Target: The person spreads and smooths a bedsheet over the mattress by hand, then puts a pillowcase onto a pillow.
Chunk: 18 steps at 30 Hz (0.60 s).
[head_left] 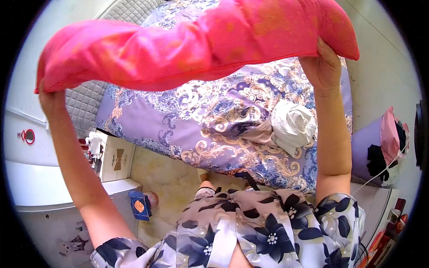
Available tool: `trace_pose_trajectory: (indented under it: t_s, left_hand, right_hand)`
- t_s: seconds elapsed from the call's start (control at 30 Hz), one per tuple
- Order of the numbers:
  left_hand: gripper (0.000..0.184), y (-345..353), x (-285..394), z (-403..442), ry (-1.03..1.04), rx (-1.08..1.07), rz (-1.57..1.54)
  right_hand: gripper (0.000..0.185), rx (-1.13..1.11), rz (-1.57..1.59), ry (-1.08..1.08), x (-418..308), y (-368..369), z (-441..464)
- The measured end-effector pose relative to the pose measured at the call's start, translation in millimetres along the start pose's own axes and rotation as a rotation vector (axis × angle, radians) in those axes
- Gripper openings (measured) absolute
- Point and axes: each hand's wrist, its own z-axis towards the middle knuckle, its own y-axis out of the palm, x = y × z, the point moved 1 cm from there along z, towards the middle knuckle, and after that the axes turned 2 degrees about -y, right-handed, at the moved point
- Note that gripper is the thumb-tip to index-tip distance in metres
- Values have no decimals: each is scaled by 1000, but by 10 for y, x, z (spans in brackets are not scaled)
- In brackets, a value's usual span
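A long, padded pink-red pillow (178, 51) is stretched sideways at the top of the head view, raised above the bed. My left hand (52, 100) grips its lower left corner, fingers mostly hidden behind the fabric. Near the other end, my right hand (322, 67) is closed on the lower edge, thumb in front. The pillow sags and wrinkles between both hands. Beneath it lies the bed (147, 116) with a purple, blue and gold patterned cover. A bunched white cloth (292, 125) rests on this cover, beside a rumpled patterned fold (241, 114).
At the left stand a white cabinet (117, 158) and a grey quilted headboard (82, 105). A blue box (140, 205) sits low by the left furniture. To the right is a purple hamper (366, 143) with clothes hanging over it.
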Motion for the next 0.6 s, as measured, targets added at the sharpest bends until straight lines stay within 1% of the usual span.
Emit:
trace_pose_trajectory:
  t_s: [0.03,0.1,0.13,0.2,0.27,0.3,0.33,0.37,0.4,0.43,0.47,0.5,0.53,0.57,0.6]
  left_hand:
    - [57,472,-75,-115,219,348,343]
    - [57,412,48,-116,243,439,405]
    - [58,204,47,-159,295,433,506]
    - [58,-365,-54,-207,396,407,697]
    - [48,-1736,-180,-154,288,478,427]
    - [48,-1936,-452,-366,194,530,344]
    - [47,-2347,-725,-490,75,599,319]
    - [47,-2811,-1019,-658,-80,689,301]
    - [47,-3192,-1325,-872,-253,770,279]
    - [46,-3520,-1647,-1102,-443,850,247]
    - [46,-3741,-1930,-1351,-644,919,213]
    - [46,-3846,-2203,-1612,-826,968,207]
    - [46,-3889,-2456,-1866,-971,998,228]
    - [48,-3695,-2682,-2022,-1046,1035,359]
    - [48,-3492,-2850,-2134,-1095,896,366]
  right_hand:
    - [40,-5,-48,-13,167,69,59]
    - [42,-5,-118,3,557,212,104]
    - [43,-2,-142,30,802,292,11]
    - [46,57,-435,98,1321,276,-329]
    - [46,135,-1122,375,1837,508,-701]
    - [44,131,-1022,574,2163,392,-975]
    - [41,133,-935,773,2487,276,-1251]
    - [44,283,-762,1014,2748,180,-1504]
    - [41,307,-694,987,3126,-120,-2014]
    - [36,422,-672,1095,3333,-343,-2412]
    - [31,595,-687,1052,3414,-284,-2594]
    - [29,791,-711,1059,3466,-366,-2812]
    - [27,982,-732,1064,3465,-511,-3058]
    - [27,1121,-722,1039,3409,-675,-3259]
    - [27,1254,-710,1008,3315,-841,-3415]
